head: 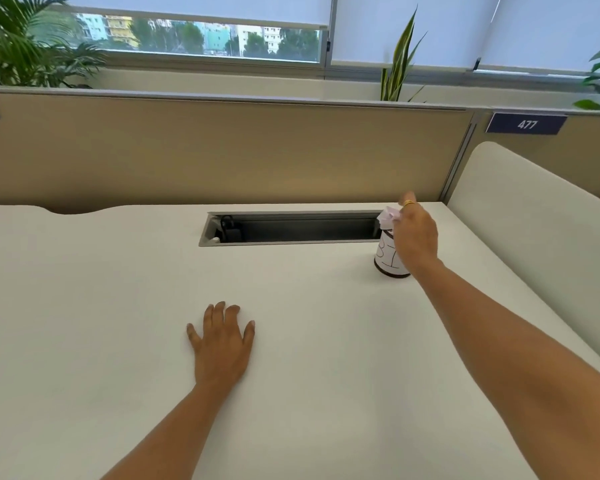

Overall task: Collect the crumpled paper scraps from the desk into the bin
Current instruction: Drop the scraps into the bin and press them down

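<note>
A white desk (118,306) seen from above. The left hand (220,344) lies flat near the middle of the desk, fingers straight and spread, holding nothing. The right hand (416,237), with a gold ring (408,203), reaches toward the far right corner and pinches a crumpled paper scrap (388,215) in its fingertips, right over the mouth of the bin (385,261). The bin, small, dark and with a white label, stands upright near the far edge, at the right end of a recessed cable slot (291,228). A beige partition (222,150) runs behind the far edge.
</note>
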`<state>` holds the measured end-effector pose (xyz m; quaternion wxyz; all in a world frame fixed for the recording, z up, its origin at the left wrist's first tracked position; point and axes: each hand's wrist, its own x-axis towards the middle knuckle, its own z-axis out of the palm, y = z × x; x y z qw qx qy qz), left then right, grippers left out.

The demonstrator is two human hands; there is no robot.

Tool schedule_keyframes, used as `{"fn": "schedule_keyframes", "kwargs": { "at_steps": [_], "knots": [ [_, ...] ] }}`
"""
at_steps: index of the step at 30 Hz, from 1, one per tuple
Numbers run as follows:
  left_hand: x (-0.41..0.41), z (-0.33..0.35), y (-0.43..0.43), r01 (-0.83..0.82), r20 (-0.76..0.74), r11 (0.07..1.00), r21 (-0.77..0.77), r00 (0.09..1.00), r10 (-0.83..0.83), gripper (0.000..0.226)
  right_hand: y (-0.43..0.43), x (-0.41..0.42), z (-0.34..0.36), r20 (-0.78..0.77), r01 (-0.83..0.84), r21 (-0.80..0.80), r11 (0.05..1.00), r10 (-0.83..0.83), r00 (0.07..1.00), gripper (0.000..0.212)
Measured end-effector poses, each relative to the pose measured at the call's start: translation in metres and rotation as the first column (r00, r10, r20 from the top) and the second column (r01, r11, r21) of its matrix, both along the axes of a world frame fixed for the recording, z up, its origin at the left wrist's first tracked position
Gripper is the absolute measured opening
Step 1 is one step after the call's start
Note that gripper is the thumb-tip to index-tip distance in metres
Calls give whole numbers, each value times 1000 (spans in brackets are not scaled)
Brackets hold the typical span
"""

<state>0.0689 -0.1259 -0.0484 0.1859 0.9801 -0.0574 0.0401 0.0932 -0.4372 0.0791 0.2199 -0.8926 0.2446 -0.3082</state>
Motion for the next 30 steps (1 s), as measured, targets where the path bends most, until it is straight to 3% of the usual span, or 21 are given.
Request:
{"fn": "schedule_keyframes", "kwargs": {
  "at_steps": [3, 5, 9, 14, 22, 30],
  "knots": [
    [-1, 0, -1, -14, 14, 1000, -10, 1000, 14, 42, -10, 2, 3, -62, 19, -119, 993, -26, 998, 13],
    [0, 0, -1, -25, 29, 1000, -15, 999, 25, 41, -16, 6, -1, -131, 24, -169, 985, -47, 990, 20],
    [2, -2, -2, -34, 42, 999, -30, 998, 35, 39, -22, 19, -7, -273, 31, -125, 992, -64, 960, 21],
    [2, -2, -3, -42, 56, 998, -43, 997, 44, 38, -25, 26, -11, -339, 14, -44, 999, -28, 940, 25],
    [2, -2, -5, -45, 58, 999, -16, 997, 46, 39, -25, 34, -25, -418, -43, -63, 997, 12, 908, 42],
    [2, -4, -4, -55, 59, 998, -8, 997, 55, 38, -29, 44, -26, -590, -95, -95, 991, 21, 807, 58]
  ]
}}
